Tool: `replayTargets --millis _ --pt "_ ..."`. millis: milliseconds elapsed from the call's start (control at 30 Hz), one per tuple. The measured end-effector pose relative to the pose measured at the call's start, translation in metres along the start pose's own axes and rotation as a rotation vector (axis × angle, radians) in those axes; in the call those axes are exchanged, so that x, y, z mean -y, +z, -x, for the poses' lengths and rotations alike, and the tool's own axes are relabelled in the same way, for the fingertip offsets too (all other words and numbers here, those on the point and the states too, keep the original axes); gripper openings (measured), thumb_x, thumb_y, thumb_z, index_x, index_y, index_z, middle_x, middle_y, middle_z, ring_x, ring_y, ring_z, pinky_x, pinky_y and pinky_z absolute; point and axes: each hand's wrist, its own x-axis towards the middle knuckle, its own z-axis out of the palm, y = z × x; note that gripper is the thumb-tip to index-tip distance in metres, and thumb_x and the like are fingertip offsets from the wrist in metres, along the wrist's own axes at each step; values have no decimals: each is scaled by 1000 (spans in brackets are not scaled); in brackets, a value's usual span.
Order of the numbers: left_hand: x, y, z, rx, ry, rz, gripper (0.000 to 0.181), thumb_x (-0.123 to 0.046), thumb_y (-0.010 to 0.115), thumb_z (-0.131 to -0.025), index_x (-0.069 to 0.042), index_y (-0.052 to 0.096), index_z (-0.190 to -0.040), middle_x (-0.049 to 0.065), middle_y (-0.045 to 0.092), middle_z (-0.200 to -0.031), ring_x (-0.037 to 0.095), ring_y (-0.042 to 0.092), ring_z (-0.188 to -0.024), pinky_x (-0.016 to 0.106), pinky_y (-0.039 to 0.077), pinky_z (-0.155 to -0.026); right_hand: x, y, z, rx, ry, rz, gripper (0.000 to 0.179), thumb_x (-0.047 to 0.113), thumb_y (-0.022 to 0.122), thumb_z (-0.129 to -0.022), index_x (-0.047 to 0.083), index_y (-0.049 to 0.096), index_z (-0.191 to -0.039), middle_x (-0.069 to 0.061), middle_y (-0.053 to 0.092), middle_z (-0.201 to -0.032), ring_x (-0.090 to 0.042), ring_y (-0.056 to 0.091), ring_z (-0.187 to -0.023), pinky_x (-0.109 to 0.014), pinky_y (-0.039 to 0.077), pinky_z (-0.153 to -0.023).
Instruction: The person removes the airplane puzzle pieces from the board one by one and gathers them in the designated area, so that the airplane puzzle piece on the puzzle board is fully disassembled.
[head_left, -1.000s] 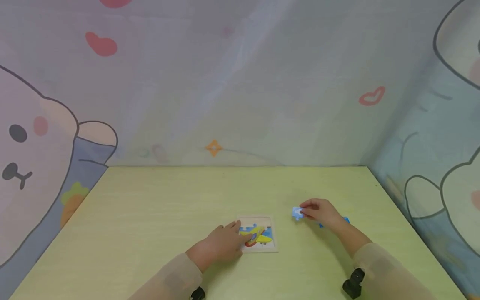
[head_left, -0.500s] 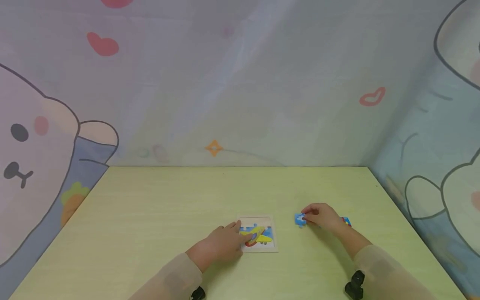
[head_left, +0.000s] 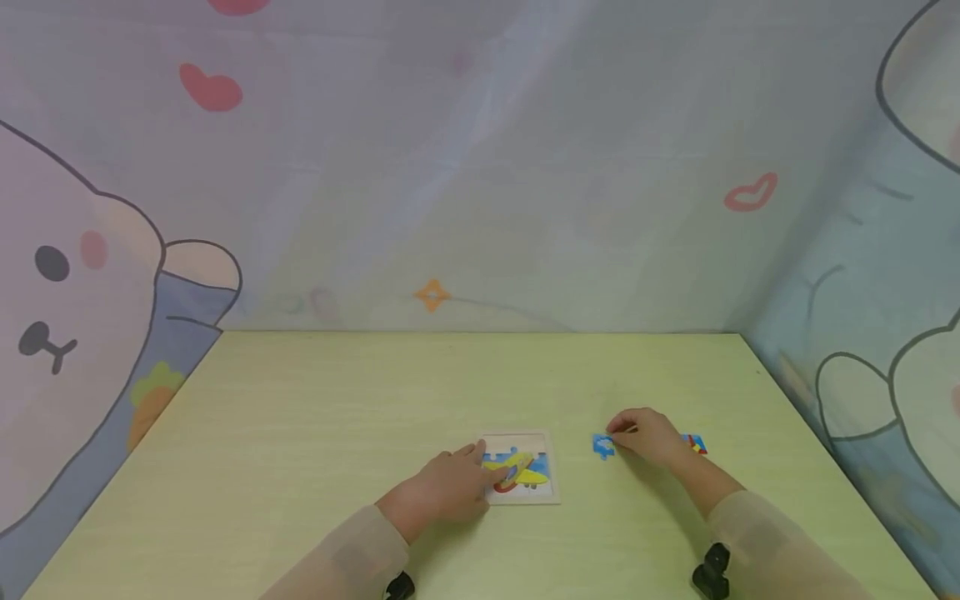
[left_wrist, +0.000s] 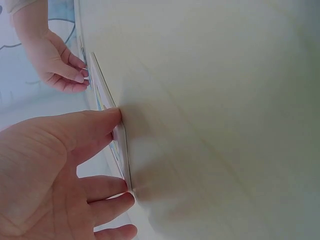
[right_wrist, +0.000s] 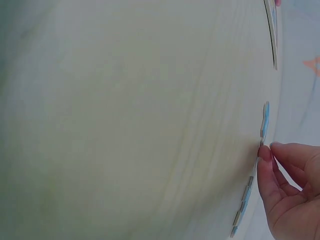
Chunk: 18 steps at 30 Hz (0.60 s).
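Observation:
A small wooden puzzle tray (head_left: 553,475) with a yellow airplane picture lies flat on the table. My left hand (head_left: 450,485) rests along its left side, the index finger stretched over the picture. In the left wrist view, the thumb and fingers of that hand (left_wrist: 55,165) touch the tray's edge (left_wrist: 126,155). To the right, a blue jigsaw piece (head_left: 603,446) lies low at the table surface, with my right hand's (head_left: 645,435) thumb and fingertips pinched at its corner. The right wrist view shows this piece (right_wrist: 265,120) flat, beside the fingertips of the right hand (right_wrist: 292,177).
Another puzzle piece (head_left: 696,442), blue with red and yellow, lies behind the right wrist. In the right wrist view, more pieces (right_wrist: 242,205) lie below the hand. A light green table (head_left: 337,400) meets a printed cloth backdrop (head_left: 480,208) at its far edge.
My right hand has lowered the blue jigsaw piece to the table and tilted it flat. A blue piece once visible under that hand is now hidden. The left hand stays on the tray.

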Motion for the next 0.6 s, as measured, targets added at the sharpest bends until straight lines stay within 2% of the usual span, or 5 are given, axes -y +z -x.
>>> replayTargets --millis 367,600 --pt "-2 -1 1 7 -18 11 50 -27 58 -90 -34 46 -138 12 34 -147 26 32 -134 47 33 -101 4 -2 0 -14 -28 18 12 4 61 -87 0 67 -97 -11 65 -95 -30 60 -91 -40 49 -77" --pt "-2 -2 2 17 -10 -1 50 -27 56 -91 -33 45 -139 13 32 -148 26 30 -135 48 34 -101 2 7 -4 30 -117 156 12 0 63 -85 1 69 -96 -8 64 -93 -25 60 -87 -43 48 -80"
